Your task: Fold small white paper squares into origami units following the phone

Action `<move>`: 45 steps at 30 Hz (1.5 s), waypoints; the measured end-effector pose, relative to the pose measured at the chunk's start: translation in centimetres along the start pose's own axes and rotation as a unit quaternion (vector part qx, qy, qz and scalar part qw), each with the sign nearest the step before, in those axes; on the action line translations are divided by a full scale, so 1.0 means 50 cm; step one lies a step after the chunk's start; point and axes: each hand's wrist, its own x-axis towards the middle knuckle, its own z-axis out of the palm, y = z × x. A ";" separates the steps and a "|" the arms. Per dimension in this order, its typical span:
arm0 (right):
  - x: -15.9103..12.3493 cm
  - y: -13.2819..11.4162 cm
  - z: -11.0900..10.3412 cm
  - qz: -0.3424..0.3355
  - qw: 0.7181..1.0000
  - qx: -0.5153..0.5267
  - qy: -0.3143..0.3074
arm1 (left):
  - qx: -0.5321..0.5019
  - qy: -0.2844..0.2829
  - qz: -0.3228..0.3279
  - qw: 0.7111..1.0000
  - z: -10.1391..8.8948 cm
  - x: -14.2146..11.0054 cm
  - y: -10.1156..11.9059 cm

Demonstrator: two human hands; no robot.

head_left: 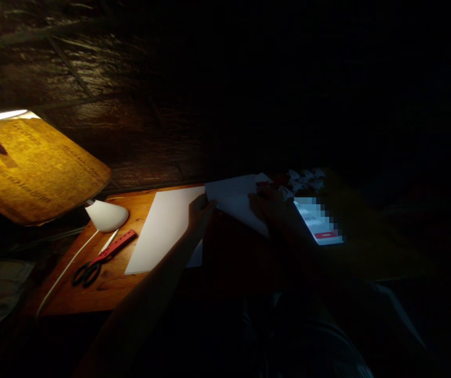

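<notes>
A sheet of white paper (231, 195) is held up between my two hands, dim in the lamp's shadow. My left hand (199, 212) pinches its left edge, thumb on the near face. At the sheet's right side my right hand (266, 207) grips it, though darkness hides most of those fingers. Below and left of my left hand, more white paper (162, 226) lies flat on the wooden table (109, 291), brightly lit. Small folded white paper pieces (306, 181) sit beyond my right hand, several of them, too dark to make out well.
A lamp with a yellow printed shade (40, 168) and white base (107, 215) stands at the left, its cord running off the near edge. Beside it lie black-handled scissors (87, 274) and a red perforated strip (118, 244). A lit screen (315, 223) is on the right.
</notes>
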 end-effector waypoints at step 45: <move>0.000 0.002 -0.014 -0.035 0.999 0.027 -0.020 | 0.022 -0.021 0.057 0.998 -0.009 0.001 0.026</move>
